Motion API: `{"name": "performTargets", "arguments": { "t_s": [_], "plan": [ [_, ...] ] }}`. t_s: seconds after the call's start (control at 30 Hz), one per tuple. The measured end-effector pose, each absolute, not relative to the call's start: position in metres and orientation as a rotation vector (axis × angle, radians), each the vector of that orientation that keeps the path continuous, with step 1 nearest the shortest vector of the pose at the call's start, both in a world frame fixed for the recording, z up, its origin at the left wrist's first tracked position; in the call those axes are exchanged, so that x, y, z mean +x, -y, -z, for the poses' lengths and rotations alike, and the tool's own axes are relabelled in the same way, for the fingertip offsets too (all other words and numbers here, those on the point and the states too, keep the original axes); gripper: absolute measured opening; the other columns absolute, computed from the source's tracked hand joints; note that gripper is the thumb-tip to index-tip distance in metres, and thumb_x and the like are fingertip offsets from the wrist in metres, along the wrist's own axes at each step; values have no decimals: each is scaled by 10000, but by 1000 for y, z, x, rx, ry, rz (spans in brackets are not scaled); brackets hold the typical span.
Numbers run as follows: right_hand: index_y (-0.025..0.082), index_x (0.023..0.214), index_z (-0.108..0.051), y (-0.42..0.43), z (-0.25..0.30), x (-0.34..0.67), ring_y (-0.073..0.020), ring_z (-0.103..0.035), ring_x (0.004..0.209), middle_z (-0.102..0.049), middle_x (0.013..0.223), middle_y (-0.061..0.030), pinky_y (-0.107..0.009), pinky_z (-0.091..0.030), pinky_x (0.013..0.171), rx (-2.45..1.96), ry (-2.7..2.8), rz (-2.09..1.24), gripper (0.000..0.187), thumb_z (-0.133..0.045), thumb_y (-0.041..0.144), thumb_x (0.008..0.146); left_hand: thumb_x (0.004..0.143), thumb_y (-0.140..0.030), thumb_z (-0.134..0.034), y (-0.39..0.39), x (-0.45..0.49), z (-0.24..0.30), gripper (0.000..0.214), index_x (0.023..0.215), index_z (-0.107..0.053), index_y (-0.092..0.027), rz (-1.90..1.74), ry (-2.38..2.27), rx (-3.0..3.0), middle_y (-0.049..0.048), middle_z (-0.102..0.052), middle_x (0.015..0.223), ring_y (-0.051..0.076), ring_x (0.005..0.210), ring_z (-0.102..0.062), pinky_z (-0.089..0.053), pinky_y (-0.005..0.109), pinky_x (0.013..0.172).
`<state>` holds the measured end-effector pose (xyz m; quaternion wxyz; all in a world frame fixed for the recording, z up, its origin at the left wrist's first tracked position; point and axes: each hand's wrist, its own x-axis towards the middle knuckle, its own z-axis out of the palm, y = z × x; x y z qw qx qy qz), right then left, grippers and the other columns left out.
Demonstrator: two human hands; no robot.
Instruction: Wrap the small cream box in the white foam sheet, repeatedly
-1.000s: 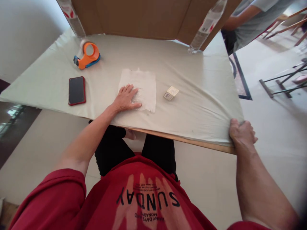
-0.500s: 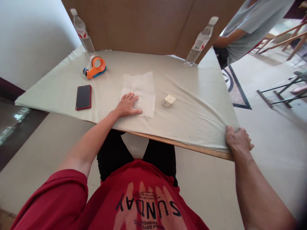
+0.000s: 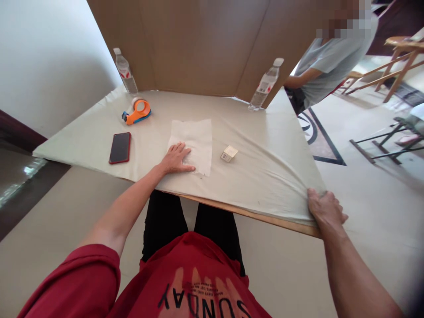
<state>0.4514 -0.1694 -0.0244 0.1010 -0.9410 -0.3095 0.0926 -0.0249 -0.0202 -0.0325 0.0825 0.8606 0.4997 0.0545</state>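
My left hand lies flat with its fingers spread on the lower left part of a white paper sheet, which looks like a tissue. At the table's right front corner, my right hand is closed around the edge, gripping the pale green tablecloth. Creases in the cloth run toward that hand. A small cream-coloured box with a printed code sits on the cloth to the right of the paper, apart from both hands.
A phone with a red case and an orange tape dispenser lie on the left. Two water bottles stand against a tall cardboard panel at the back. Beyond it, at right, is a person in a light shirt.
The whole scene sits lower in view as the camera tilts up. Both hands keep their places on the paper and the cloth corner; nothing on the table has visibly moved.
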Motion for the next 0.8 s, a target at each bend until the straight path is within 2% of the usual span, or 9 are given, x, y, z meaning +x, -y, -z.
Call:
{"name": "performTargets", "arguments": {
  "t_s": [0.3, 0.53, 0.7, 0.8],
  "plan": [
    [91, 1402, -478, 170, 28, 454, -448, -501, 1337, -527, 1411, -345, -601, -353, 1049, -2770, 929, -266, 645, -330, 523, 947, 794, -740, -609, 21, -23, 30, 934, 1513, -442, -169, -154, -1501, 2569, 195, -288, 1660, 370, 1553, -217, -145, 517, 1258],
    [42, 1420, -470, 171, 26, 452, -454, -478, 1373, -512, 1439, -345, -595, -341, 1093, -2783, 891, -280, 680, -339, 520, 955, 797, -755, -597, 22, -22, 30, 960, 1523, -429, -149, -112, -1494, 2579, 214, -263, 1664, 381, 1557, -200, -145, 508, 1260],
    [91, 1422, -508, 177, 26, 450, -411, -387, 1457, -413, 1570, -258, -591, -299, 1154, -2612, 1012, 86, 613, -401, 446, 934, 805, -742, -599, 24, -20, 27, 951, 1518, -435, -133, -98, -1513, 2586, 229, -271, 1655, 388, 1555, -201, -144, 513, 1259],
    [116, 1332, -590, 166, 20, 434, -381, -408, 1449, -446, 1548, -236, -572, -316, 1168, -2354, 1301, 207, 549, -457, 437, 907, 811, -736, -596, 27, -16, 23, 953, 1522, -428, -125, -45, -1509, 2576, 240, -261, 1655, 402, 1556, -187, -135, 531, 1256]
  ]
}}
